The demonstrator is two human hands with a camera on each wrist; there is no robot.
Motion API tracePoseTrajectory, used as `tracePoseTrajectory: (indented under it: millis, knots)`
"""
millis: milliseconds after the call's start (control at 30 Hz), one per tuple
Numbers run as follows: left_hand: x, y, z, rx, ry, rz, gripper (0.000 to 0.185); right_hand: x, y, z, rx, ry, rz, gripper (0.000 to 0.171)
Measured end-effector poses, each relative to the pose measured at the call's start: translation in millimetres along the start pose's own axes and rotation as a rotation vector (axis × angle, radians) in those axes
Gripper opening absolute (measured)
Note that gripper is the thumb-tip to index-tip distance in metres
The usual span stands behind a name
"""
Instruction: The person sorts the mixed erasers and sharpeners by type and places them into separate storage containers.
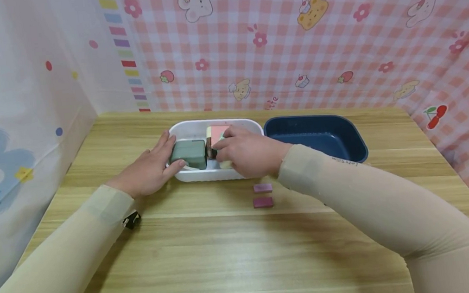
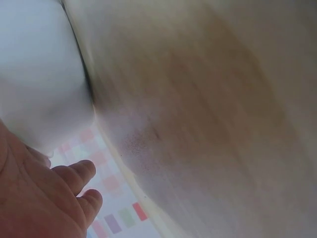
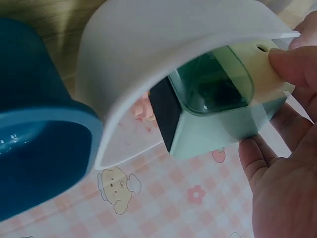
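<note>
A white tub (image 1: 216, 172) stands mid-table, and its rim (image 3: 173, 59) also fills the right wrist view. My left hand (image 1: 152, 166) lies against its left end, straight fingers touching a grey-green block (image 1: 188, 154) inside. My right hand (image 1: 248, 153) reaches into the tub. It grips a pale green and yellow block with a clear green window (image 3: 218, 99), thumb on top and fingers (image 3: 267, 163) below. A pink block (image 1: 218, 132) stands just behind. The left wrist view is blurred and shows only loosely bent fingers (image 2: 79, 176) beside the tub (image 2: 39, 74).
A dark blue tub (image 1: 313, 135) sits right of the white one, touching it. Two small purple blocks (image 1: 262, 188) (image 1: 263, 202) lie on the wooden table in front. Patterned curtains wall in the back and both sides.
</note>
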State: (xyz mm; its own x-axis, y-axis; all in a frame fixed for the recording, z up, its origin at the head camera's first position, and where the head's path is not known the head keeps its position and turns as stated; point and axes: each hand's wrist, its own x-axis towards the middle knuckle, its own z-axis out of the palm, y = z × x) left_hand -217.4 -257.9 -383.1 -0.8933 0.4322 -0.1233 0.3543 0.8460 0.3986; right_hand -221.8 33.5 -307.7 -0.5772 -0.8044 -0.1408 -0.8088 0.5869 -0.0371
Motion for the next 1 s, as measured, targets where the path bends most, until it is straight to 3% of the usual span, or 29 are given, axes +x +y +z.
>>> tracePoseTrajectory:
  millis: [467,667,867,1000]
  knots:
    - [-1.5,4.0,-3.1,-0.004,-0.003,-0.003,0.087,-2.2,9.0,2.3,0.042,-0.046,0.002,0.040]
    - [-2.3,4.9,-3.0,-0.005,-0.002,-0.005,0.086,-8.2,10.4,-0.8,0.041,-0.030,0.083,0.044]
    - [-1.4,4.7,-3.1,0.001,0.002,0.000,0.086,-11.7,10.2,2.6,0.042,0.025,0.157,0.036]
    - [-1.6,4.9,-3.0,0.001,0.004,-0.002,0.087,-13.3,9.7,6.6,0.065,0.041,0.179,0.043]
